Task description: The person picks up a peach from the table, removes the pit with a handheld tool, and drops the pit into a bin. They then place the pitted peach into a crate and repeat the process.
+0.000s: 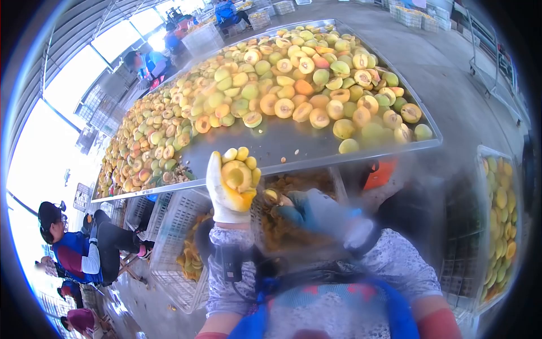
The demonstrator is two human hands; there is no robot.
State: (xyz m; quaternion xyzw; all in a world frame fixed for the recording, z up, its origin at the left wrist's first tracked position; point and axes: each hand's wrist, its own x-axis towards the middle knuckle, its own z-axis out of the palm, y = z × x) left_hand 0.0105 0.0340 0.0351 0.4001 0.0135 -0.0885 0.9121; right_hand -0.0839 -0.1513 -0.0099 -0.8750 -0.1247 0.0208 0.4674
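My left hand (230, 189), in a white glove stained yellow, is raised at the near edge of the metal table. Its fingers curl around a halved apricot (236, 175) with the cut face up. Lower and to the right, my right hand (307, 210), in a blue-grey glove, is closed and blurred. At its fingertips is a small round yellowish piece (271, 196), perhaps a fruit half; I cannot make it out clearly. Beneath both hands stands a crate of apricot halves (282, 234). Many whole and halved apricots (293, 85) are heaped on the table (243, 141).
A crate with cut fruit (175, 248) stands at the left, and another full of fruit (499, 226) at the right. A seated person (84, 243) works at the left; another person (151, 65) is beyond the table. A metal rail (491, 85) is at the far right.
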